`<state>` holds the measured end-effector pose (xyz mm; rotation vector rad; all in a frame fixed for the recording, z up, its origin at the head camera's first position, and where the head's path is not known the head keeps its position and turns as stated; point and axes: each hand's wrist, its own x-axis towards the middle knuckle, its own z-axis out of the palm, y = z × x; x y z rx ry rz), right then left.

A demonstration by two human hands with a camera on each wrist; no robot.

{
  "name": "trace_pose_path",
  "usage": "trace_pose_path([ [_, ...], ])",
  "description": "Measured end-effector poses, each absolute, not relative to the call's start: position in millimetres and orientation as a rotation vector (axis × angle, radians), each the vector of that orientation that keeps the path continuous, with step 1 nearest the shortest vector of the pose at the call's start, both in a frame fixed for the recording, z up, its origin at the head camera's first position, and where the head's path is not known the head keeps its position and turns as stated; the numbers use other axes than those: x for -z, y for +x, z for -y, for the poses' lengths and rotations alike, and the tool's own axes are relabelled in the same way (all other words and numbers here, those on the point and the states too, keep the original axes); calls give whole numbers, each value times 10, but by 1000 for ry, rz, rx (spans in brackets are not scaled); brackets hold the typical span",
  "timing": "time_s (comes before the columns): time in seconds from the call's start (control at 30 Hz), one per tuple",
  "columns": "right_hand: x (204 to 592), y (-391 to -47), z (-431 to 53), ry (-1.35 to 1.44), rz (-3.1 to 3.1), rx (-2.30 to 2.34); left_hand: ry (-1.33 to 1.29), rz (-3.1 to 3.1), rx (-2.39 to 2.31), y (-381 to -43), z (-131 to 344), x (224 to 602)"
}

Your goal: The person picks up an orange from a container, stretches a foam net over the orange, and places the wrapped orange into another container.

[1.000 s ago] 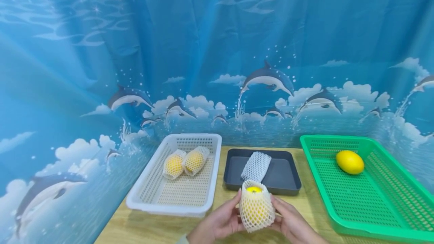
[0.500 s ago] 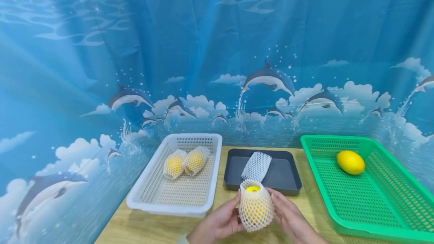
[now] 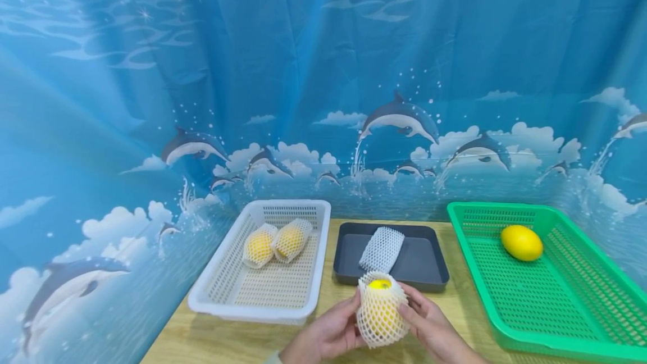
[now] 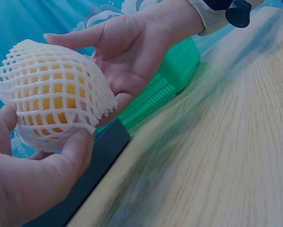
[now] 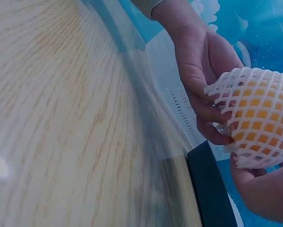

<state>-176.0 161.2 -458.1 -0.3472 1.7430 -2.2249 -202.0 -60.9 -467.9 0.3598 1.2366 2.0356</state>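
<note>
Near the front of the table, a yellow oval fruit in a white foam net sleeve (image 3: 382,316) is held upright between both hands, its bare top showing through the sleeve's mouth. My left hand (image 3: 331,329) grips it from the left, fingers curled round its lower side. From the right, my right hand (image 3: 433,327) holds the net, thumb on its front and fingers toward the back. In the left wrist view, the netted fruit (image 4: 51,97) hides part of the right fingers. Behind it, a flat foam net sleeve (image 3: 382,249) lies in a dark grey tray (image 3: 422,257).
On the left stands a white basket (image 3: 253,312) with two netted yellow fruits (image 3: 275,243). A green basket (image 3: 531,296) on the right holds one bare yellow fruit (image 3: 522,242). The wooden table (image 3: 222,341) meets a blue dolphin-print curtain (image 3: 323,72) behind.
My right hand's thumb has come forward onto the front of the net, after its fingers shifted along the right side. The netted fruit has barely moved; my left hand keeps its grip.
</note>
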Motion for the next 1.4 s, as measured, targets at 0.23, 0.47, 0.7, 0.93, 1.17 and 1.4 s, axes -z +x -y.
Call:
trace_pose_path([
  [0.23, 4613, -1755, -1629, -360, -1730, 2247, 348, -1248, -2015, -2026, 606, 4674],
  [0.47, 4636, -1760, -1635, -330, -1734, 2235, 328, -1452, -1993, -2019, 564, 4676],
  [0.7, 4672, -1757, -1628, -286, -1691, 2223, 205, -1732, -2032, -2023, 493, 4654],
  [0.93, 4710, -1761, -1613, -209, -1698, 2175, 160, -1750, -2081, -2033, 457, 4636],
  [1.17, 4752, -1759, -1634, -232, -1643, 2160, 242, -1885, -1959, -2005, 457, 4574],
  [1.4, 4808, -1762, -1660, -350, -1520, 2144, 340, -2174, -1773, -1949, 452, 4483],
])
